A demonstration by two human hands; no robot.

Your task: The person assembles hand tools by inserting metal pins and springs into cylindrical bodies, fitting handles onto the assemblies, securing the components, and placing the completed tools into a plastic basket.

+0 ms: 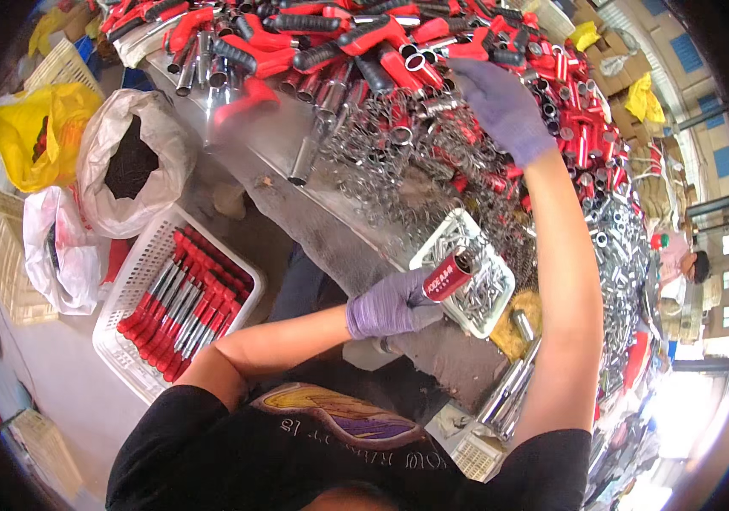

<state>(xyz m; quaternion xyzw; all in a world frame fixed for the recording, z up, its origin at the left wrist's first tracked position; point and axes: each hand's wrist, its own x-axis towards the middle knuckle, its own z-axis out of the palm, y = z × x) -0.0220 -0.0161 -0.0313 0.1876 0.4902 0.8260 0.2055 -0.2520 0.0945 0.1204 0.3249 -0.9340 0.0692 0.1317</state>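
Observation:
In a purple glove, my left hand (391, 305) is closed round a short red metal tube (447, 279) with white lettering. The tube tilts up to the right, its hollow end away from my palm. My right hand (501, 106), gloved alike, reaches far over the heap, fingers stretched toward a red tube with a chrome ring (415, 62); it seems to hold nothing, though its fingertips are partly hidden. Beneath it lie tangled metal springs (458, 140). Just beyond the left hand stands a white basket (426, 254) of small shiny metal parts.
Red-and-black handles (313, 24) with chrome tubes pile up along the far side. A white crate (117, 294) of red-ended rods sits at left, beside a white sack (96, 183) of dark pieces and a yellow bag (6, 128). Chrome tubes (509, 392) lie near my right forearm.

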